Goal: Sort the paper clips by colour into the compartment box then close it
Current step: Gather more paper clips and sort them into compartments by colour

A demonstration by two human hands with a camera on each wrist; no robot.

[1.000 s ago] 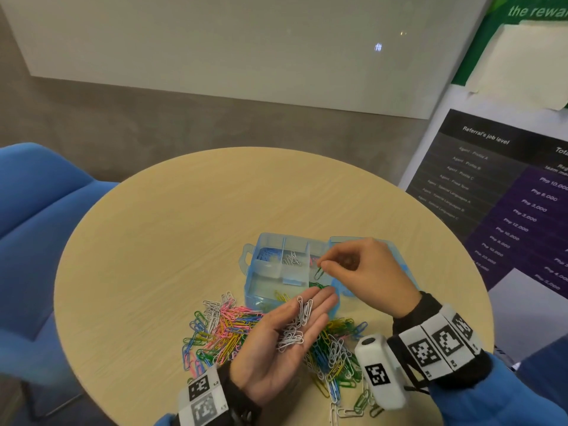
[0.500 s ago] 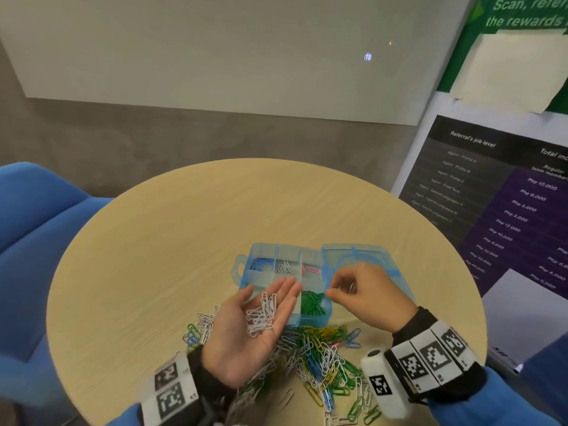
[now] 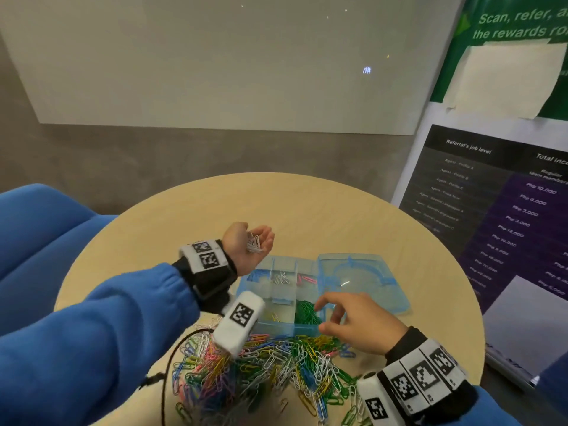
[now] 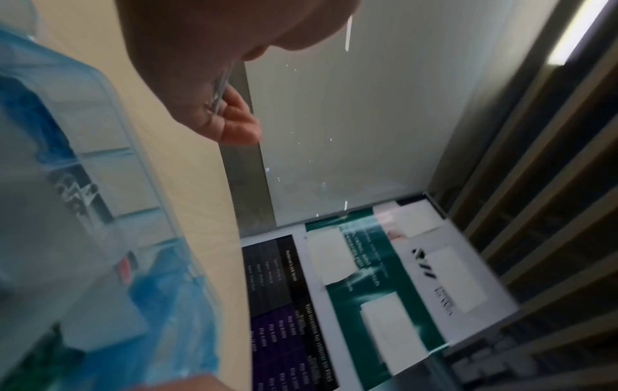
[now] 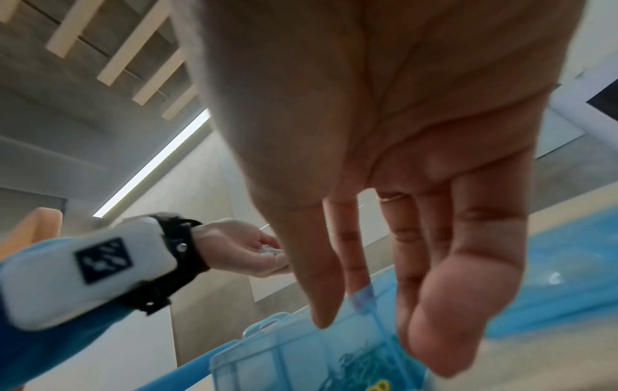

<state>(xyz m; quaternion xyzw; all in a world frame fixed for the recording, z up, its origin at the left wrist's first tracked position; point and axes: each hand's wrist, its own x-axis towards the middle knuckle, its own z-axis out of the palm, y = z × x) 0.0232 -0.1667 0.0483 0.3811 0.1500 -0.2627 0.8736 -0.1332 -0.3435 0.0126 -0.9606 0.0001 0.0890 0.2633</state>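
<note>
The clear blue compartment box [image 3: 282,329] stands open on the round table, its lid [image 3: 362,281] laid flat to the right. Its compartments hold blue [image 3: 256,275], white [image 3: 281,279], pink [image 3: 307,278], yellow [image 3: 275,316] and green clips [image 3: 305,313]. My left hand [image 3: 242,250] is raised over the box's far left corner, cupped round a bunch of white paper clips [image 3: 254,243]. My right hand [image 3: 353,321] hovers over the box's near right corner by the green compartment, fingers spread and holding nothing. A mixed pile of clips [image 3: 261,367] lies in front of the box.
The pale wooden table [image 3: 307,210] is bare beyond the box. A blue chair [image 3: 37,235] stands at the left. A printed board [image 3: 491,210] leans at the right, close to the table edge. A black cable [image 3: 172,364] hangs from my left sleeve over the pile.
My left hand has carried the white clips from in front of the box up to its far left corner. My right hand has gone from a pinch to open fingers.
</note>
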